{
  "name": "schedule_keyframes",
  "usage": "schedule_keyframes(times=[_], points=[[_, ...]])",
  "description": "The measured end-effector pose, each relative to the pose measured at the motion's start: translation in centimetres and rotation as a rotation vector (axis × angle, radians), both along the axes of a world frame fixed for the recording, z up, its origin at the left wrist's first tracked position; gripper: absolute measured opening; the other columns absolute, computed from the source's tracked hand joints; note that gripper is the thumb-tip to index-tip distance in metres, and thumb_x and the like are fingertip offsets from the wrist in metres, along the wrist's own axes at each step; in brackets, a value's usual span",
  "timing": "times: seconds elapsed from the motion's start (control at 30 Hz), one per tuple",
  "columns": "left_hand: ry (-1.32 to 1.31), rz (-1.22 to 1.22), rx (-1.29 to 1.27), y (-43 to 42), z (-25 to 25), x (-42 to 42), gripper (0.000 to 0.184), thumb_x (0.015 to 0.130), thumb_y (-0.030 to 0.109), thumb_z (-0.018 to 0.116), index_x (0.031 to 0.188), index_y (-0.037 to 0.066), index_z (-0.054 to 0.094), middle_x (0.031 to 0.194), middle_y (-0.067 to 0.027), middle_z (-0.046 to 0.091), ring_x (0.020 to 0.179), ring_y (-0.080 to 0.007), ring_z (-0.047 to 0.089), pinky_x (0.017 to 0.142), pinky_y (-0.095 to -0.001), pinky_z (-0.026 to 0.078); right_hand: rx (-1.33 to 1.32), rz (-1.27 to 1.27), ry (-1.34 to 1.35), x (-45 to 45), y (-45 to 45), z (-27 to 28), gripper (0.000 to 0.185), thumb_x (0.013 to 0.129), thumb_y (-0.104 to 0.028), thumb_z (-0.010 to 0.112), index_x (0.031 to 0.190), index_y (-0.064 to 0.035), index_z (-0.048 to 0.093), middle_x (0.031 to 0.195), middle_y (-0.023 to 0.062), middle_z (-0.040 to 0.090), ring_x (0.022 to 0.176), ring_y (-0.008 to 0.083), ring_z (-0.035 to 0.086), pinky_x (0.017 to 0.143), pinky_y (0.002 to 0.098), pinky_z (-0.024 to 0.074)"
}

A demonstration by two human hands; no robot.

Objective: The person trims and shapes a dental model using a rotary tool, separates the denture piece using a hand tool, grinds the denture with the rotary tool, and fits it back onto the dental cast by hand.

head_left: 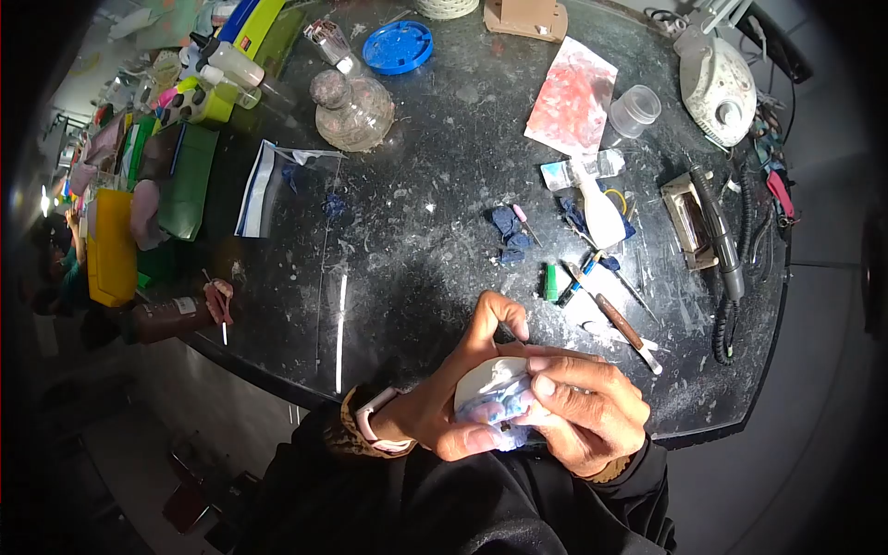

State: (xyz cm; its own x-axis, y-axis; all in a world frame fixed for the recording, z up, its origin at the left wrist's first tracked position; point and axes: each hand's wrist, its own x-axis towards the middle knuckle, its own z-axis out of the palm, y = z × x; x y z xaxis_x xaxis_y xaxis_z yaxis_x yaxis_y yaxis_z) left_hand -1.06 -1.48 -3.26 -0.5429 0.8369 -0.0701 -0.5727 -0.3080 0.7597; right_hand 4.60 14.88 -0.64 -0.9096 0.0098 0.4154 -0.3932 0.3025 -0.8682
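Observation:
Close to my body, a pale plaster dental cast (483,379) with pink and blue material on it is held over the bench's front edge. My left hand (442,393) is closed around its left side, thumb in front. My right hand (597,407) is closed at the cast's right side, with fingertips pressed against it; whether a small piece is pinched there is hidden. Beyond the hands lie a wooden-handled knife (622,326), a green cap (551,283), a slim pink-ended tool (524,222) and dark blue wax scraps (507,227).
A white bottle (601,211) lies beyond the tools. To the right are a corded handpiece (717,236) and a white control unit (719,91). A glass jar (351,113), a blue lid (398,47) and a red-stained sheet (572,95) sit farther back. Boxes (111,245) crowd the left.

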Motion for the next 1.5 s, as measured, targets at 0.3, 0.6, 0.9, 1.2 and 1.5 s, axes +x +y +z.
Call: schedule_keyframes(times=[0.3,0.6,0.9,1.2,1.5], points=[[-0.076,0.061,0.024,-0.3,-0.5,0.0,0.077,0.066,0.034,0.066,0.115,-0.001,0.019,0.102,-0.0111,0.042,0.094,-0.0144,0.043,0.087,-0.0291,0.035,-0.304,0.104,-0.214,-0.6,0.4,-0.3,0.039,0.066,-0.011,0.079,0.099,0.0033,0.067,0.106,0.0161,0.063,0.089,0.0234,0.066,0.075,0.0301,0.0542],[-0.168,0.126,-0.039,-0.4,0.6,-0.3,0.063,0.069,0.033,0.065,0.106,0.002,0.025,0.095,-0.0101,0.045,0.085,-0.0121,0.048,0.074,-0.0253,0.041,-0.231,0.107,-0.24,-0.7,0.2,-0.6,0.04,0.068,-0.009,0.078,0.105,0.0014,0.067,0.105,0.0156,0.065,0.091,0.0238,0.066,0.077,0.0304,0.0534],[0.197,0.36,-0.19,-0.3,0.1,0.9,0.044,0.077,0.019,0.065,0.1,0.001,0.032,0.087,-0.0122,0.051,0.079,-0.009,0.051,0.066,-0.0237,0.043,-0.442,0.158,-0.304,-0.6,0.1,-1.4,0.038,0.067,-0.008,0.08,0.102,0.0018,0.067,0.106,0.0153,0.064,0.097,0.0246,0.064,0.082,0.0328,0.0519],[0.138,0.392,-0.144,0.5,0.5,1.3,0.054,0.074,0.03,0.074,0.1,0.007,0.032,0.087,-0.0131,0.054,0.081,-0.0115,0.053,0.076,-0.0255,0.045,-0.394,0.215,-0.3,-0.3,0.7,-0.8,0.038,0.068,-0.005,0.078,0.103,0.002,0.067,0.104,0.016,0.064,0.097,0.0265,0.064,0.084,0.0343,0.0517],[0.234,0.335,-0.046,0.4,-0.1,1.0,0.038,0.078,0.012,0.061,0.1,0.002,0.031,0.086,-0.0141,0.049,0.078,-0.0106,0.046,0.069,-0.0264,0.04,-0.314,0.183,-0.206,-0.1,0.5,-0.8,0.035,0.068,-0.004,0.078,0.1,0.005,0.067,0.1,0.0175,0.064,0.096,0.0288,0.064,0.084,0.0351,0.0532]])
